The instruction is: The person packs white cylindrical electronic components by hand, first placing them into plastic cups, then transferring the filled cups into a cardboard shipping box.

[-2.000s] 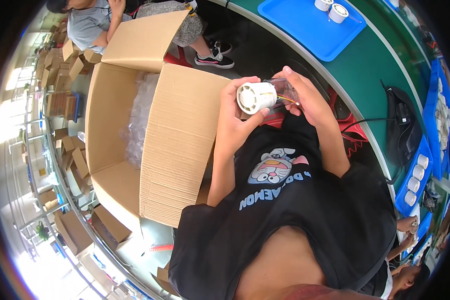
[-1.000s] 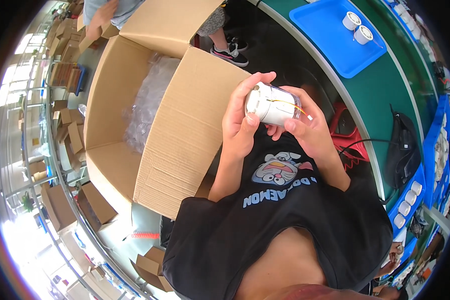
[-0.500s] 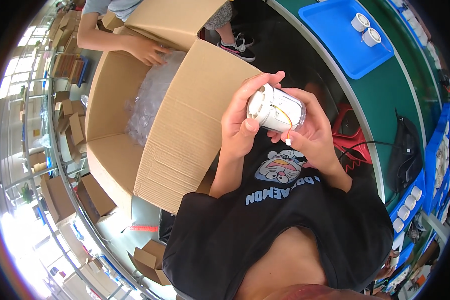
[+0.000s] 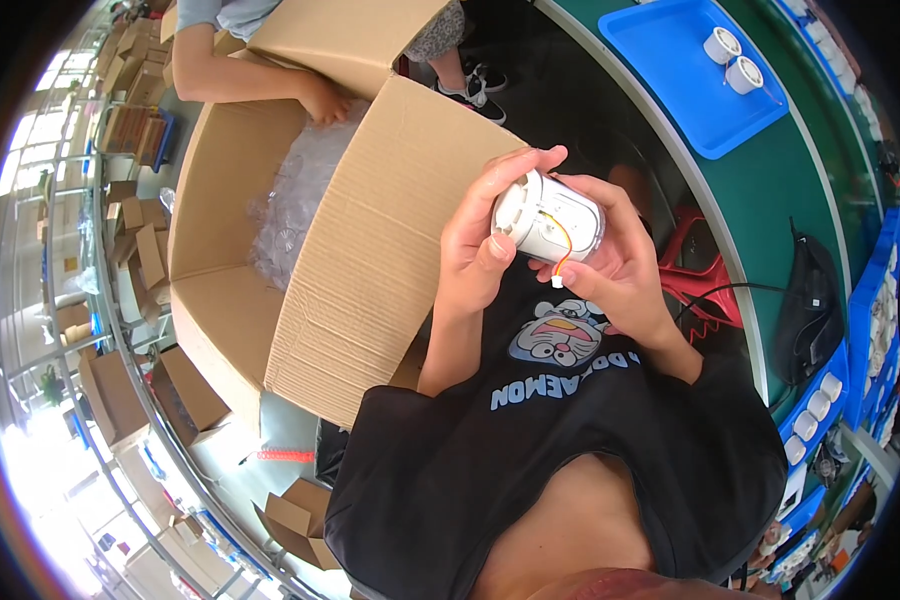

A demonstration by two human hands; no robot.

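Note:
Between my two hands, in front of my chest, is a white plastic cylinder unit (image 4: 560,225) lying on a slant. Its right end sits inside a clear cup-like cover, and its left end has a notched white rim. Thin red and yellow wires (image 4: 570,243) run out of its side to a small white connector plug (image 4: 557,282). My left hand (image 4: 477,235) is closed round the rim end, thumb underneath. My right hand (image 4: 620,255) wraps the clear end, its thumb close to the plug. Some of the right fingers are hidden behind the unit.
A large cardboard box (image 4: 360,260) with clear plastic pieces (image 4: 305,190) stands at my left; a co-worker's hand (image 4: 325,100) reaches into it. Right, a green bench (image 4: 760,190) bears a blue tray (image 4: 660,60) with two white round parts (image 4: 743,75). A red stool (image 4: 695,265) stands below.
The unit has turned slightly in my hands, and its wires and plug have swung left. My grip stays. The co-worker's hand has moved right over the plastic pieces and curled.

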